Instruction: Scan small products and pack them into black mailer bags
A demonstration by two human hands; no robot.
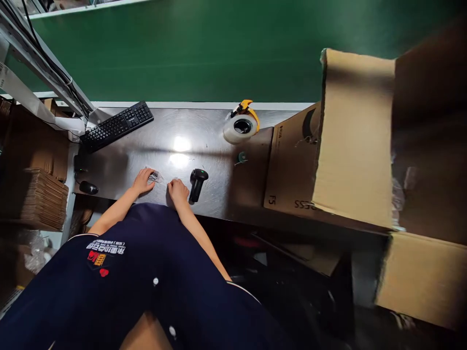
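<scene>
Scanner (198, 185): black, small green light on the head; lying with handle toward the wearer.
Surface (215, 206): shiny metal, under the scanner; bright glare just beyond the scanner, slightly left.
Packet (155, 176): small, clear plastic with dark marks inside; contents too small to tell; lying left of the scanner.
Left hand (143, 182): left of the scanner, at the near edge of the packet; half open, fingertips on the plastic; cannot tell whether gripping or only touching.
Right hand (178, 190): just left of the scanner, between scanner and packet; fingers curled, narrow; cannot tell whether holding anything, or whether touching the scanner.
Keyboard (117, 126): black, set at a slant; left of the scanner and farther off.
Mouse (88, 187): black; well left of the scanner.
Tape roll (230, 133): whitish, with dark core; beyond the scanner, to the right.
Tape dispenser (255, 118): yellow; on the far side of the tape roll, beyond the scanner to the right.
Green bit (241, 157): small, identity unclear; right of the scanner, slightly farther off.
Cardboard box (292, 165): brown, open flaps, dark print upside down; well right of the scanner.
Flat cardboard (45, 199): stacked; far left of the scanner.
Green strip (204, 58): wide, beyond the scanner, past the far edge of the surface.
Shirt (156, 262): navy, buttoned, printed logo; nearer than the scanner.
</scene>
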